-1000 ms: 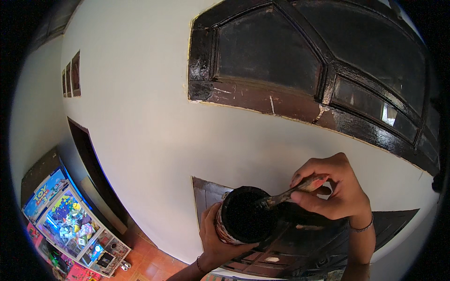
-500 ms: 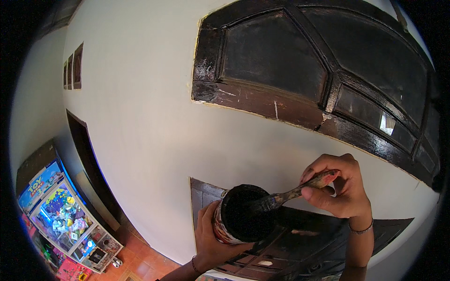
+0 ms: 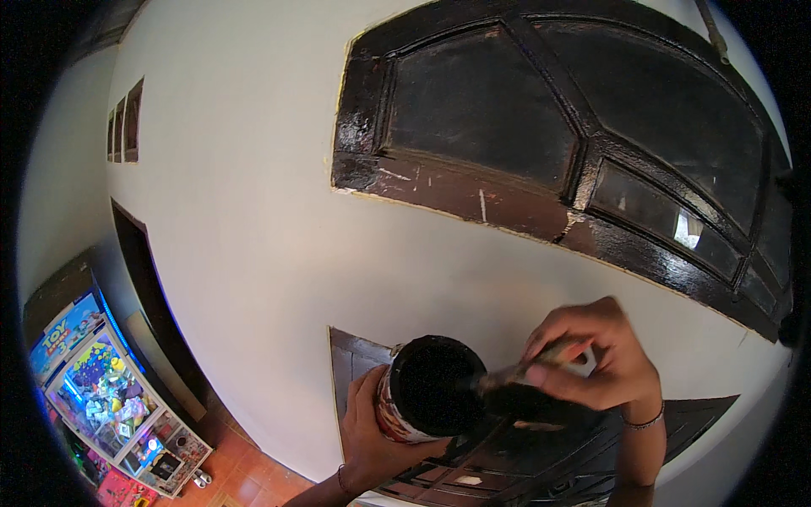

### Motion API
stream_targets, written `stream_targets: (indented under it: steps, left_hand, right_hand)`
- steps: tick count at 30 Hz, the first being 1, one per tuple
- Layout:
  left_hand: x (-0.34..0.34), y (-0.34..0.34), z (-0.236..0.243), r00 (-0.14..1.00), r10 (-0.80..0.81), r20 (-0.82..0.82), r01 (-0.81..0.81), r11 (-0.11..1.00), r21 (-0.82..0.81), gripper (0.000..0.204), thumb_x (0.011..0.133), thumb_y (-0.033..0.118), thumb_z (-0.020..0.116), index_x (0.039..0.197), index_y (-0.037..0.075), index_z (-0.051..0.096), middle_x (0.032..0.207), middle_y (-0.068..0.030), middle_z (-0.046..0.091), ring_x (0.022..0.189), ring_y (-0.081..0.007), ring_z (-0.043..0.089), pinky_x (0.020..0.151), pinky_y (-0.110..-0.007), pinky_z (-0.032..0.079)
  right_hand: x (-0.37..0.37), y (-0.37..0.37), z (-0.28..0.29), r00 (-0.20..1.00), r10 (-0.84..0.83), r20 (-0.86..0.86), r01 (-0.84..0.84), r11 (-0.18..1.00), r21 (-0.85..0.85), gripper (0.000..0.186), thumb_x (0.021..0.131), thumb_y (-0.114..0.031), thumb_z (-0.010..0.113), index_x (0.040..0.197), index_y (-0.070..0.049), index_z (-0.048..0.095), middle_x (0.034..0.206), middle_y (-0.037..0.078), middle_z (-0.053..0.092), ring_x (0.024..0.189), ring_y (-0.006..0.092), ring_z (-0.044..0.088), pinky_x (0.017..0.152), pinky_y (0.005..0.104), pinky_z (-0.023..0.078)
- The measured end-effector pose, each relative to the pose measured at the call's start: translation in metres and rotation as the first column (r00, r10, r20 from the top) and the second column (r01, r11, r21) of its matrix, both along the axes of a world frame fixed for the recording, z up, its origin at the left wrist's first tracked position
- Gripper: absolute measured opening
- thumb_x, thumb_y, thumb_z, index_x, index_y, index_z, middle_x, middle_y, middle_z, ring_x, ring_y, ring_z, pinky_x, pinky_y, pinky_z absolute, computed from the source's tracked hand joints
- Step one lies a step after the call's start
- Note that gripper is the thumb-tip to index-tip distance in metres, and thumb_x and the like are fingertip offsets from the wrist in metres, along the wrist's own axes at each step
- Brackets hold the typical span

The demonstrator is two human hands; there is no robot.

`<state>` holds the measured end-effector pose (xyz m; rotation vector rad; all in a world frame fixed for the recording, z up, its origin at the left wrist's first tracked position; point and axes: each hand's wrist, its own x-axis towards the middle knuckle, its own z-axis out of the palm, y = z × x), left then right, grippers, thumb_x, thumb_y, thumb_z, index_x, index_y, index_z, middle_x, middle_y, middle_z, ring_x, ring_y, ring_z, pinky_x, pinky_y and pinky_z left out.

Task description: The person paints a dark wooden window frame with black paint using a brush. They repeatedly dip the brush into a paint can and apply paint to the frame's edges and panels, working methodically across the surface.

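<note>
My left hand (image 3: 365,431) is wrapped round the side of a paint can (image 3: 394,414), tilted so its dark mouth faces me. Black paint (image 3: 435,384) coats the inside. In my right hand (image 3: 600,355) the worn handle of a paintbrush (image 3: 515,374) is pinched between thumb and fingers. The bristles reach over the can's right rim; motion blurs them, and I cannot tell whether they touch the paint. Above my hands is a dark wooden window frame (image 3: 473,190), partly glossy black, with a browner, scratched stretch along its lower rail.
A dark panelled wooden door or shutter (image 3: 541,460) lies below and behind the can. White wall (image 3: 245,237) spreads to the left. Farther off stand a lit claw machine (image 3: 114,397) and a dark doorway (image 3: 156,296) above an orange tiled floor (image 3: 245,473).
The brush and right hand have shifted slightly down and left, with the bristles now nearer the can's right rim. The whole view has moved a little, so the window appears farther left.
</note>
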<state>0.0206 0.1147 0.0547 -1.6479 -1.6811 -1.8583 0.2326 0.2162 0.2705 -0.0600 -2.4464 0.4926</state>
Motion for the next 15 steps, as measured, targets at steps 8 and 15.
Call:
stream_targets:
  steps: [8,15]
  left_hand:
    - [0.000,0.006,-0.008,0.999,-0.038,0.003,0.038,0.999,0.001,0.127,0.051,0.049,0.104,0.144,-0.007,0.039,0.133,-0.0230,0.049,0.124,-0.0391,0.057,0.103,-0.049,0.050]
    - [0.008,0.008,-0.014,0.999,-0.043,0.009,0.042,0.998,0.056,0.120,0.055,0.035,0.104,0.148,-0.001,0.038,0.132,-0.0188,0.057,0.123,-0.0330,0.062,0.104,-0.045,0.052]
  right_hand:
    - [0.005,-0.006,-0.001,0.999,-0.039,-0.006,0.039,0.996,0.079,0.015,0.084,-0.007,0.082,0.095,-0.005,0.072,0.079,0.003,0.071,0.060,0.0110,0.064,0.052,0.0250,0.042]
    - [0.003,-0.001,-0.007,1.000,0.012,-0.019,-0.011,0.998,0.057,0.015,0.087,-0.007,0.080,0.097,-0.007,0.070,0.073,0.002,0.065,0.057,0.0130,0.058,0.050,0.0279,0.039]
